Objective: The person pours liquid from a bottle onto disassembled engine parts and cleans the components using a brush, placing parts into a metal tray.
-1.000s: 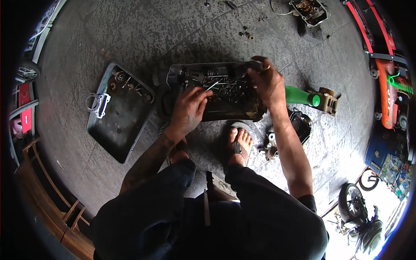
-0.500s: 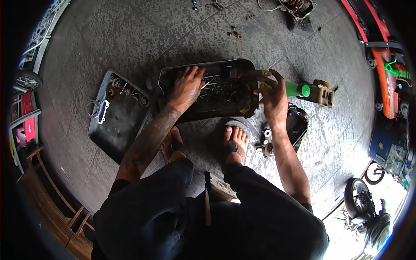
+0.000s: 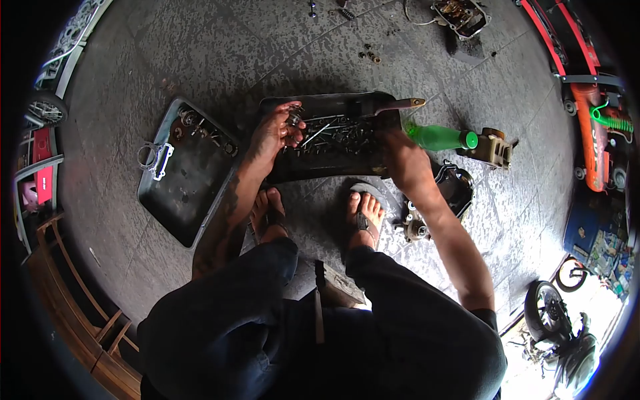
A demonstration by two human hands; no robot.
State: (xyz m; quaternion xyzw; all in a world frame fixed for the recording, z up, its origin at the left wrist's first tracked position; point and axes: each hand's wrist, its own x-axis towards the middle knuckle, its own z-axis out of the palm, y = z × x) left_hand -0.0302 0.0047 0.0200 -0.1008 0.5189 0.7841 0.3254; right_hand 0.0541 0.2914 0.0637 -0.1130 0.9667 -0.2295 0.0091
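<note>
A dark metal tray (image 3: 327, 175) lies on the floor before my feet, with several bolts and small metal parts (image 3: 341, 139) in it. Over its left end, my left hand (image 3: 270, 139) has its fingers curled around a small round metal part (image 3: 294, 119). My right hand (image 3: 405, 163) reaches down at the tray's right end, smeared by motion, its fingers hidden in shadow. A brush with a wooden handle (image 3: 403, 105) rests across the tray's far right corner. Just right of the tray and my right hand lies a green plastic bottle (image 3: 440, 138).
A second tray (image 3: 183, 193), at left, holds engine parts, with a silver bracket (image 3: 160, 161) on its edge. Right of my feet are a metal casting (image 3: 417, 230) and a dark cover (image 3: 457, 190). A tan part (image 3: 492, 150) stands beyond the bottle. An orange floor jack (image 3: 590, 133) is far right.
My left hand has lifted from inside the tray and moved left, now with a small metal part. My right hand has left the brush handle and moved down to the tray's right end.
</note>
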